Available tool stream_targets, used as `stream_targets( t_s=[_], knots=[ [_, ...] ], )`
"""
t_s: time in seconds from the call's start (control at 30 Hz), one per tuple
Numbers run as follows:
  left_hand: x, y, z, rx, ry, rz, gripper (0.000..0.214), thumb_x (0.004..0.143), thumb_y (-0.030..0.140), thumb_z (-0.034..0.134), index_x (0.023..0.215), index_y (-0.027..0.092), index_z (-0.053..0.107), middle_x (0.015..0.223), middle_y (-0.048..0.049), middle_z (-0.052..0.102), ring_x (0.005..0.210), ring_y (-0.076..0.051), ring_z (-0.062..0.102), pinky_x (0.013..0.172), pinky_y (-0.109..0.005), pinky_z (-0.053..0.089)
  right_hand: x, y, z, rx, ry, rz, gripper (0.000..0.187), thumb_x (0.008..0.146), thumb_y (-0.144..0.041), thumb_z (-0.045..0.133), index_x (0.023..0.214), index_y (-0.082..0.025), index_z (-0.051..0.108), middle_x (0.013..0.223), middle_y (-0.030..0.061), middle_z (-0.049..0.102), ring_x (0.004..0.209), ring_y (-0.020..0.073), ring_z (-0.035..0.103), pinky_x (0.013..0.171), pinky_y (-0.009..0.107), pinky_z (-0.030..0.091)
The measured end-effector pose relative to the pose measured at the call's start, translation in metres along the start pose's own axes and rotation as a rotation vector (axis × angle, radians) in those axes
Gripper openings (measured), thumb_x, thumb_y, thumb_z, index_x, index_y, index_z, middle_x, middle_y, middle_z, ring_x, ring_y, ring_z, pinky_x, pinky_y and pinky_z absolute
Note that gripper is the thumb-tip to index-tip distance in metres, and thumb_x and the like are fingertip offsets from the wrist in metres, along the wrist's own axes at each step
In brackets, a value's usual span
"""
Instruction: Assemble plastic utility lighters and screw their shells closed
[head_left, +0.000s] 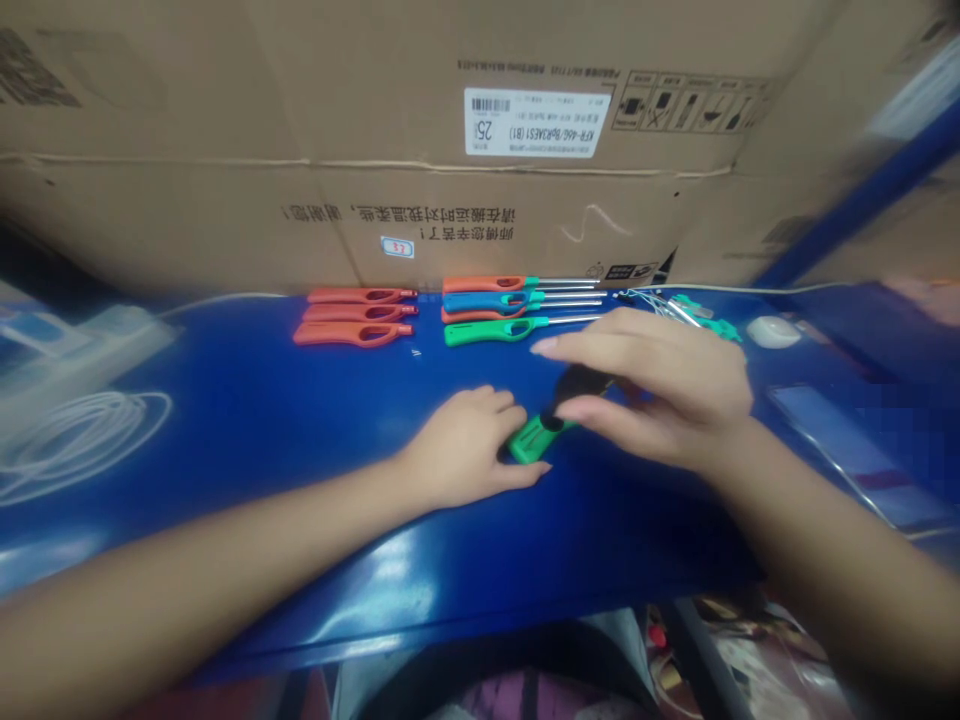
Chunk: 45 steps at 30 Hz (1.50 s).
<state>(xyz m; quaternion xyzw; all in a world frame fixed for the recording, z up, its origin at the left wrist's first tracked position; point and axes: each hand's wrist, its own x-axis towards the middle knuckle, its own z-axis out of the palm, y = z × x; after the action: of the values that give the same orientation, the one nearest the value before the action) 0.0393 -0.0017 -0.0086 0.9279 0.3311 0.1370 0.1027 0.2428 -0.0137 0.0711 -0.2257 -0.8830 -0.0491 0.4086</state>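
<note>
My left hand [469, 450] is closed on the green handle of a lighter [534, 440], low over the blue table. Its thumb lies along the near side and the curled fingers along the far side. My right hand [667, 385] curves over the other end of this handle, with a dark black object [581, 383] between its thumb and fingers. Blur and the fingers hide what kind of object it is. Behind my hands lie long-necked lighters in orange, blue and green [487, 331] with metal tubes. Several red handles without tubes [352, 333] lie to their left.
A tall cardboard box [405, 110] stands along the table's back edge. Metal tubes and green parts [705, 318] lie at the right, near a white rounded object [774, 332] and a phone [855, 450]. A coiled white cable [90, 430] is at the left of the blue table [300, 590].
</note>
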Motion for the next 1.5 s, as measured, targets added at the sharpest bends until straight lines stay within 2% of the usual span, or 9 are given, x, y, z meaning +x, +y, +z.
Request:
stream_targets(
  t_s=[0.1,0.3,0.47,0.67,0.8,1.03,1.2,1.4,1.5],
  knots=[
    [0.000,0.000,-0.001,-0.004,-0.003,0.014,0.043,0.089,0.060,0.061,0.092,0.017,0.068,0.091,-0.0073,0.066,0.089,-0.026,0.062,0.080,-0.039,0.048,0.001,0.000,0.000,0.149,-0.097,0.080,0.038,0.103,-0.024,0.041,0.137,-0.019,0.057,0.117,0.0099,0.071,0.102,0.0191,0.069,0.084,0.033,0.058],
    [0.000,0.001,-0.001,-0.003,-0.012,-0.011,0.044,0.088,0.061,0.061,0.088,0.018,0.067,0.085,-0.0062,0.064,0.083,-0.025,0.060,0.075,-0.038,0.048,-0.002,-0.003,-0.001,-0.010,0.017,0.036,0.021,0.094,-0.031,0.066,0.111,-0.021,0.072,0.081,0.0026,0.072,0.072,0.0149,0.067,0.069,0.027,0.056],
    [0.000,0.000,-0.001,-0.023,0.010,0.016,0.041,0.088,0.058,0.062,0.088,0.018,0.067,0.091,-0.0073,0.066,0.088,-0.025,0.062,0.079,-0.038,0.048,-0.002,-0.006,-0.003,0.088,-0.081,0.079,0.037,0.103,-0.023,0.041,0.135,-0.021,0.060,0.115,0.0086,0.072,0.096,0.0177,0.070,0.082,0.031,0.058],
    [0.000,0.000,-0.001,0.007,-0.010,-0.002,0.043,0.088,0.061,0.061,0.088,0.018,0.067,0.088,-0.0064,0.065,0.085,-0.025,0.061,0.076,-0.038,0.048,-0.001,-0.002,-0.001,-0.064,-0.004,0.053,0.020,0.097,-0.034,0.060,0.108,-0.022,0.072,0.078,0.0019,0.071,0.073,0.0149,0.068,0.070,0.026,0.055],
    [0.001,0.000,-0.001,0.010,-0.011,0.010,0.043,0.089,0.060,0.061,0.086,0.018,0.066,0.089,-0.0067,0.065,0.086,-0.025,0.061,0.078,-0.038,0.048,-0.001,-0.002,-0.002,0.077,-0.094,0.117,0.036,0.104,-0.023,0.037,0.133,-0.020,0.059,0.102,0.0067,0.073,0.090,0.0162,0.070,0.078,0.030,0.058],
    [-0.001,0.000,0.002,-0.024,0.044,-0.008,0.041,0.087,0.059,0.063,0.086,0.018,0.066,0.086,-0.0064,0.065,0.085,-0.025,0.061,0.078,-0.039,0.049,0.000,-0.009,-0.006,-0.082,-0.067,0.006,0.022,0.094,-0.032,0.066,0.112,-0.020,0.070,0.087,0.0025,0.074,0.076,0.0133,0.069,0.069,0.023,0.055],
    [-0.001,0.000,0.001,-0.042,0.033,0.007,0.037,0.088,0.055,0.063,0.091,0.019,0.068,0.087,-0.0063,0.066,0.087,-0.025,0.062,0.079,-0.039,0.049,0.000,-0.012,-0.004,0.076,-0.113,0.051,0.036,0.102,-0.022,0.043,0.133,-0.017,0.060,0.119,0.0097,0.072,0.107,0.0180,0.069,0.086,0.029,0.057],
    [0.000,0.001,0.000,-0.043,0.022,-0.010,0.039,0.087,0.057,0.063,0.090,0.018,0.067,0.086,-0.0060,0.066,0.085,-0.024,0.062,0.078,-0.037,0.049,0.000,-0.010,0.001,-0.063,0.004,0.040,0.012,0.093,-0.030,0.066,0.101,-0.021,0.070,0.076,0.0002,0.072,0.068,0.0124,0.068,0.064,0.022,0.054],
    [0.000,0.001,0.000,-0.051,0.019,0.000,0.038,0.087,0.056,0.064,0.092,0.018,0.067,0.090,-0.0065,0.067,0.089,-0.025,0.063,0.082,-0.038,0.049,-0.003,-0.008,0.003,-0.050,0.021,0.011,0.020,0.100,-0.026,0.052,0.108,-0.018,0.068,0.086,0.0044,0.075,0.080,0.0149,0.071,0.071,0.025,0.056]
  ],
)
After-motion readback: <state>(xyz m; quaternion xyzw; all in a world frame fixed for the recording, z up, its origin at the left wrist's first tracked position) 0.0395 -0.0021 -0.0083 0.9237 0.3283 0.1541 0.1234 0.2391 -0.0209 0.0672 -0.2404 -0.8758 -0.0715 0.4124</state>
